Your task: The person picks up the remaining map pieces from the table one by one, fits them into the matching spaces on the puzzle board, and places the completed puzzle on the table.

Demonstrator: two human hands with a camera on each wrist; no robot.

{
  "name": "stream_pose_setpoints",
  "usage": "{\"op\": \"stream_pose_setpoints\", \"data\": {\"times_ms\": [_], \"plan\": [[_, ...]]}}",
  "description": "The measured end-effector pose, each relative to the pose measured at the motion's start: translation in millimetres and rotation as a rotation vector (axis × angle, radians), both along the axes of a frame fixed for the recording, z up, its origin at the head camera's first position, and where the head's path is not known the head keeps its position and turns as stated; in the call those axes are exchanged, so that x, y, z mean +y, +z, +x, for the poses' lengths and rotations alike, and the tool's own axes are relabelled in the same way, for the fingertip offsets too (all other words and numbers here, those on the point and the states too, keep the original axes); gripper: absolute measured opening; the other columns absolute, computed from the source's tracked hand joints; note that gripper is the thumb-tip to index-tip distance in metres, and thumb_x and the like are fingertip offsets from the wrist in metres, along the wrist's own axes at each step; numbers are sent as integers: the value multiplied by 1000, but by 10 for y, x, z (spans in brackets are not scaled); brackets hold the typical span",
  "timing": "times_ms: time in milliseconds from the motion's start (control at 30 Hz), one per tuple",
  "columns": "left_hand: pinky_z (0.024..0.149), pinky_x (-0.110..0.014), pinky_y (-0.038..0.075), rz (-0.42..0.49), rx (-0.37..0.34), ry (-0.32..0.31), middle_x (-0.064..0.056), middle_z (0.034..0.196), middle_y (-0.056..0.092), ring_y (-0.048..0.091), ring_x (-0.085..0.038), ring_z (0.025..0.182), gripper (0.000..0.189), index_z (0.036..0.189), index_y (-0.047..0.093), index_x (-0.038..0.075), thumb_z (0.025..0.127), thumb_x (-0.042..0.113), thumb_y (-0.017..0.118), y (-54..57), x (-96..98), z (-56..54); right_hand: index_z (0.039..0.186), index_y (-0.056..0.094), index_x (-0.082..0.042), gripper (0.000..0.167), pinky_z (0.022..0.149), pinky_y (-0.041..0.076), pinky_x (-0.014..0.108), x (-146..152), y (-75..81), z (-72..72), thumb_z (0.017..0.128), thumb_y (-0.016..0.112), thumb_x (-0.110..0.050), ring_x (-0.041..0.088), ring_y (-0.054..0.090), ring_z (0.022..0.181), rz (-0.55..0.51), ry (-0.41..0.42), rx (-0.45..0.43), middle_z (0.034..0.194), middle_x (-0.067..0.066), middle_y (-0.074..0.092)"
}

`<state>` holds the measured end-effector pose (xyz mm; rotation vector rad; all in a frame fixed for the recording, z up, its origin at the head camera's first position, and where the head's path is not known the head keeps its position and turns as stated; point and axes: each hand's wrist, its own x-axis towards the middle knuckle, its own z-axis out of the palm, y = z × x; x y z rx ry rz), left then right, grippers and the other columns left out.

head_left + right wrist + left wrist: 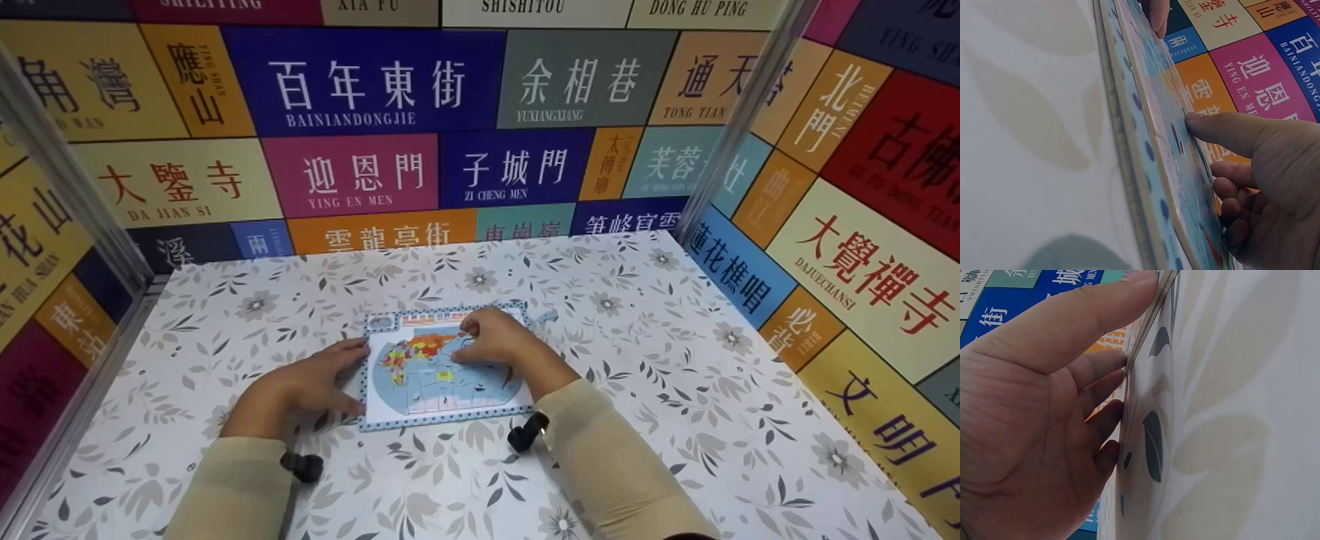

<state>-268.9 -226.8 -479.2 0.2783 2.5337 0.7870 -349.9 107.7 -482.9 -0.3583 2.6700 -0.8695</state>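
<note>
A world map jigsaw puzzle (427, 390) lies on the table in a light blue, dotted frame. My left hand (319, 379) is at the puzzle's left edge, fingers spread and thumb near the lower corner. In the left wrist view, the thumb (1123, 301) touches the board's edge while the fingertips reach the tabletop. My right hand (499, 341) is over the map's upper right part. The right wrist view has its thumb (1219, 126) touching the map surface, with bent fingers (1235, 197) lower along it. Whether a loose piece lies under them is hidden.
A small pale blue piece (547, 316) lies just past the board's upper right corner. The table (637, 435) has a leaf and flower print. Coloured panels with lettering (367, 82) stand behind it and on both sides.
</note>
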Motion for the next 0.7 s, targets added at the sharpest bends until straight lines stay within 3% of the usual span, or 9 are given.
{"op": "stream_pose_setpoints", "data": {"times_ms": [333,700], "plan": [[135,-68,11,1,-23,18,8,183,10,6,-38,170,112,169,33,34,76,50,94,14,9,3,130,72,-16,60,113,54,44,16,-4,0,82,92,-47,23,63,121,-12,-14,0,130,2,66],[135,-67,13,-6,6,-18,3,183,14,9,-39,169,110,170,33,28,80,46,94,19,16,3,129,74,-15,49,108,56,45,36,-6,-13,89,88,-41,24,64,121,-27,27,25,131,5,67]]}}
